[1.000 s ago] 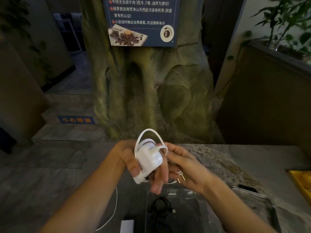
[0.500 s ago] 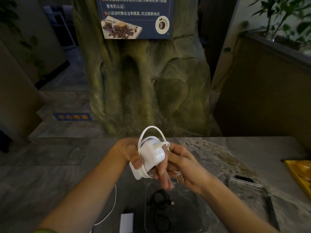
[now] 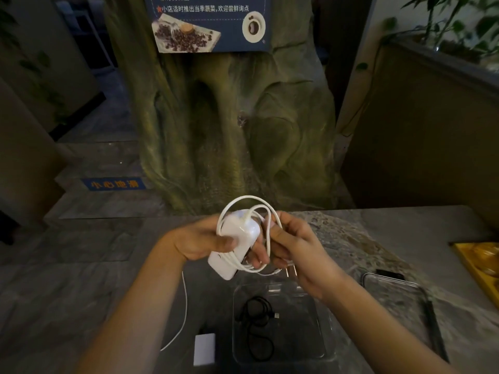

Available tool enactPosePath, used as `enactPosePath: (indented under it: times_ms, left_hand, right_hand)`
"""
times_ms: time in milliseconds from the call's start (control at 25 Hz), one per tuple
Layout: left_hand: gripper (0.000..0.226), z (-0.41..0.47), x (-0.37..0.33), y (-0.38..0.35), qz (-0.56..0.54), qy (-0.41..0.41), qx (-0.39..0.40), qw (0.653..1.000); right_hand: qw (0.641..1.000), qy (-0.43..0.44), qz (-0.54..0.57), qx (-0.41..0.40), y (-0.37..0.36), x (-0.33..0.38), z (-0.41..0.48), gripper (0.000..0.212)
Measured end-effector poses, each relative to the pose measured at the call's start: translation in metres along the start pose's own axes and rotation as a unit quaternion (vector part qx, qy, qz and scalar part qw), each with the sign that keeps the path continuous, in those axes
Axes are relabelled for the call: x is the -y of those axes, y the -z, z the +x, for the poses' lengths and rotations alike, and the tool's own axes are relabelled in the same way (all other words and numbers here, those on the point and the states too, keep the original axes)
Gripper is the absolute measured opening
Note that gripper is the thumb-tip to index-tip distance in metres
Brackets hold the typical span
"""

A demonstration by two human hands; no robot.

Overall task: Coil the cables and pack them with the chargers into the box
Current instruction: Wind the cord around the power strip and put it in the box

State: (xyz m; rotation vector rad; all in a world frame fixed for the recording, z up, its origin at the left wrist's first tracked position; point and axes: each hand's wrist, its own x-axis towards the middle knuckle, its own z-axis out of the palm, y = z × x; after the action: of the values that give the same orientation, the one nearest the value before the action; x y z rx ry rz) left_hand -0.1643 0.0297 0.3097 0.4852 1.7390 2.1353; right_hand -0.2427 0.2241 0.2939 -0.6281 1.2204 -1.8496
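Note:
My left hand (image 3: 201,240) grips a white charger (image 3: 234,244) held above the table. A white cable (image 3: 249,205) loops around the charger, arching over its top. My right hand (image 3: 295,245) pinches the cable strands on the charger's right side. Below the hands stands a clear plastic box (image 3: 321,346) with a coiled black cable (image 3: 258,314) lying inside. A second white charger block (image 3: 204,349) rests on the table left of the box, with a loose white cable (image 3: 184,306) trailing up from it.
The box's clear lid (image 3: 399,282) with dark rim lies to the right, a small dark object behind it. A yellow tray (image 3: 475,261) sits at the right edge. A fake tree trunk (image 3: 235,125) with a poster rises beyond the stone table (image 3: 378,238).
The cable loop over the charger has grown wider and a further strand now lies along its side. The hands stayed together above the box; the camera tilted down.

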Motion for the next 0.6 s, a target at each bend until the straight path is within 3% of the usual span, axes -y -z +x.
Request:
enactPosePath:
  times_ms: [160,320,480,600]
  left_hand:
    - [0.048,-0.009,0.009,-0.022,0.012,-0.008,-0.212,0.977]
    - [0.043,0.004,0.019,-0.044,0.01,-0.024,-0.417,0.908]
    - [0.055,0.022,0.026,-0.055,0.053,0.02,-0.55,0.833]
    - [0.07,0.029,0.035,-0.055,0.013,0.001,-0.593,0.805]
  right_hand:
    - [1.0,-0.012,0.02,0.002,0.007,0.003,-0.004,0.013]
    - [0.998,-0.025,0.054,-0.036,0.006,0.001,-0.003,0.019]
    - [0.996,-0.019,0.052,-0.074,0.005,0.002,-0.002,0.017]
    - [0.991,-0.03,0.036,-0.123,0.001,0.004,0.0,0.025]
